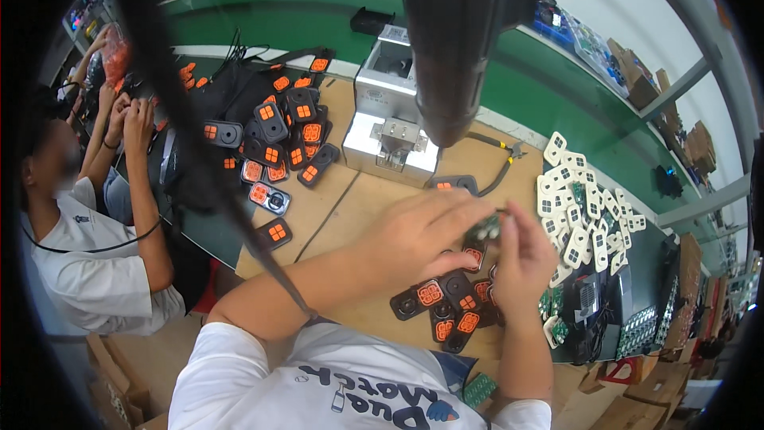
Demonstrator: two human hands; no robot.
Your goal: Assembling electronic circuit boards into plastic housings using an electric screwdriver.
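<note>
Both hands meet over the wooden board, just in front of the silver machine. Between them is a small green circuit board, partly hidden by fingers. My left hand has its fingers curved over the left side of the circuit board, with the thumb below. My right hand pinches its right side with thumb and fingertips. Under my hands lie several dark remote-control housings with orange button pads. One more dark housing lies at the machine's front edge.
A pile of dark housings with orange pads spreads to the left. White panels are heaped at right, near pliers. Green circuit boards lie at the far right. A black tube hangs overhead. A co-worker sits at left.
</note>
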